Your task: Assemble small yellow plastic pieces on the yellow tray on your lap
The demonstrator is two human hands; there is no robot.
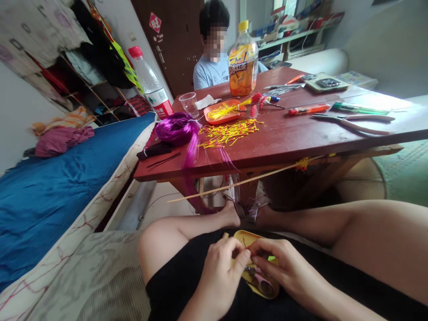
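Note:
My left hand (pixel 222 267) and my right hand (pixel 281 263) meet fingertip to fingertip over my lap. Both are closed in a pinch; a thin dark strand shows above the fingertips, but what they grip is too small to name. Beneath them on the black cloth (pixel 174 285) lies a yellow tray (pixel 244 235), partly hidden by my hands. Scissors with pink handles (pixel 262 283) lie in it, and a bright green bit shows by my right fingers.
The red table (pixel 281 142) ahead bears purple strands (pixel 177 129), yellow stamens (pixel 230 131), an orange tray (pixel 209 117), pliers (pixel 354 122), and bottles. A thin stick (pixel 234 183) crosses before its edge. A person (pixel 210 67) sits beyond; a blue bed (pixel 67 178) is left.

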